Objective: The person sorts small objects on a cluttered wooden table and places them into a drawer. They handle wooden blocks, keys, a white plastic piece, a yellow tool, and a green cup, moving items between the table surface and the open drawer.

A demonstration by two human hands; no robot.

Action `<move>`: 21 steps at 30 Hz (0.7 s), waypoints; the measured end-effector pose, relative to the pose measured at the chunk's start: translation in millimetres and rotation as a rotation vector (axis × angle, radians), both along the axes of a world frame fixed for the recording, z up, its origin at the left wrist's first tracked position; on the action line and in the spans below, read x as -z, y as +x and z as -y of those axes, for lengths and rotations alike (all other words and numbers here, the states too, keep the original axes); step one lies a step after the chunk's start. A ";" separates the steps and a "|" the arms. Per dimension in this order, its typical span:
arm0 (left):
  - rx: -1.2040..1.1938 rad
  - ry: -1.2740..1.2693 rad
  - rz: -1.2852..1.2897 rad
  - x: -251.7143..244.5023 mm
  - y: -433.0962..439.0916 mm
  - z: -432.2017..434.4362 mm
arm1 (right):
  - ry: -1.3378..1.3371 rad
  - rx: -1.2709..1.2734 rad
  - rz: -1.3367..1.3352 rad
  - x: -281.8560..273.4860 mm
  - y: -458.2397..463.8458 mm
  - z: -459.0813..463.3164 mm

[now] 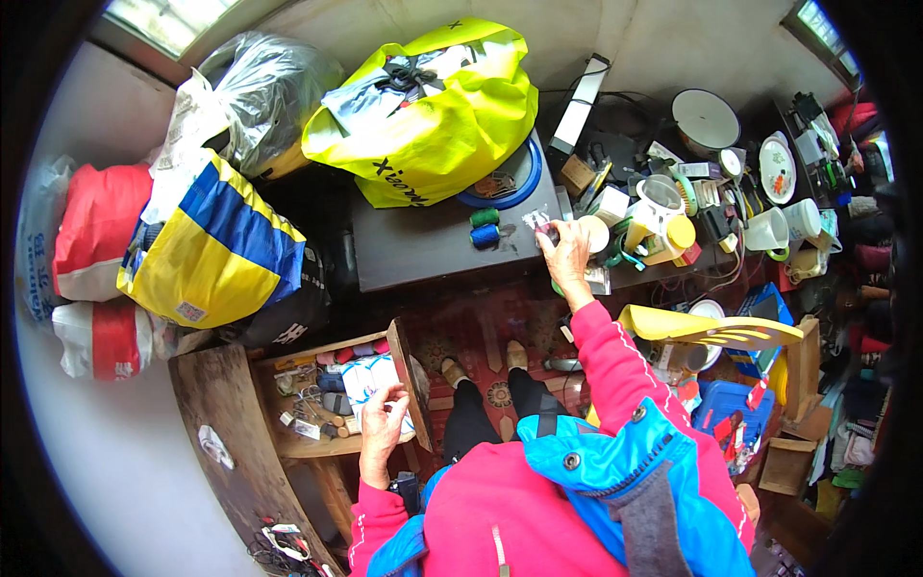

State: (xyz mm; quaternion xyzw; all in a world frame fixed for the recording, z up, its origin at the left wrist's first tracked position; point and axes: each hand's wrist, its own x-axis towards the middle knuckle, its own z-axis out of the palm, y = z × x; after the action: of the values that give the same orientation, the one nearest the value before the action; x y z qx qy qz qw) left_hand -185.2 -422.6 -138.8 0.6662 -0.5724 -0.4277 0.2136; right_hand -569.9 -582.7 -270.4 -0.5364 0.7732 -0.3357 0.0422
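My right hand (568, 256) is over the dark table (411, 249), its thumb and fingers pinching a small clear plastic packet (536, 218). Something dark shows at the fingertips, too small to make out. Left of that hand, a green thread spool (484, 217) and a blue thread spool (484, 236) lie side by side. My left hand (382, 425) is at the pulled-out wooden drawer (317, 448), with its fingers bent over a white and blue patterned packet (366, 375). Whether it grips that packet cannot be told. More thread spools (346, 355) line the drawer's far side.
A bulging yellow-green bag (461, 122) stands on the table beside a blue-rimmed round tray (530, 180). Jars and a plastic jug (660, 195) crowd the right side. A yellow plastic stool (692, 324) stands below them. A striped bag (223, 238) is at the left.
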 end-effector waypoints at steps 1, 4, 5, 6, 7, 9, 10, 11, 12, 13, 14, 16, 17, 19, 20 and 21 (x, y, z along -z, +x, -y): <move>-0.017 0.022 0.004 2.5 0.1 0.2 | -0.004 -0.006 -0.015 0.7 -0.5 3.4; -0.025 0.018 -0.058 7.5 0.6 3.2 | -0.013 -0.021 0.025 -4.2 -1.5 12.7; -0.020 -0.010 -0.058 7.3 1.2 3.4 | -0.019 -0.007 0.039 -8.1 1.2 13.5; -0.036 0.010 -0.059 6.7 2.0 3.1 | -0.043 -0.003 0.021 -14.0 3.0 13.3; -0.042 0.008 -0.056 5.6 3.2 2.8 | -0.100 0.028 0.029 -20.5 7.5 15.2; -0.057 0.018 -0.048 4.7 5.8 3.2 | -0.216 -0.059 -0.075 -36.3 16.3 12.9; -0.066 0.036 -0.043 4.8 7.1 2.9 | -0.239 -0.123 -0.059 -42.6 25.1 11.0; -0.071 0.052 -0.028 5.1 8.1 2.4 | -0.225 -0.212 -0.036 -48.0 34.8 10.2; -0.070 0.057 -0.025 6.3 8.4 3.0 | -0.155 -0.304 -0.061 -53.5 41.5 9.9; -0.058 0.043 -0.009 7.5 8.2 3.3 | -0.119 -0.403 -0.101 -58.0 47.0 11.4; -0.062 0.034 -0.024 8.9 7.6 4.7 | -0.040 -0.442 -0.090 -61.2 51.9 16.6; -0.056 0.015 -0.026 10.3 5.9 5.9 | 0.048 -0.520 -0.093 -62.9 59.2 25.7; -0.054 0.018 -0.027 9.9 4.9 6.1 | 0.127 -0.528 -0.123 -62.1 61.9 32.0; -0.051 0.013 -0.031 8.9 2.6 7.8 | 0.235 -0.554 -0.224 -58.7 64.9 41.4; -0.045 -0.001 -0.021 8.4 2.0 8.5 | 0.226 -0.566 -0.247 -56.1 66.3 46.1; -0.053 0.006 -0.034 7.5 1.9 8.8 | 0.227 -0.578 -0.268 -53.4 67.8 49.5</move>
State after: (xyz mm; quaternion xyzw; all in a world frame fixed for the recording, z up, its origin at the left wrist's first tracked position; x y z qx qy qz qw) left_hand -183.3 -431.4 -146.3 0.6746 -0.5494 -0.4348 0.2325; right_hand -502.1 -632.2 -217.0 -0.7648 0.6201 -0.1480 0.0930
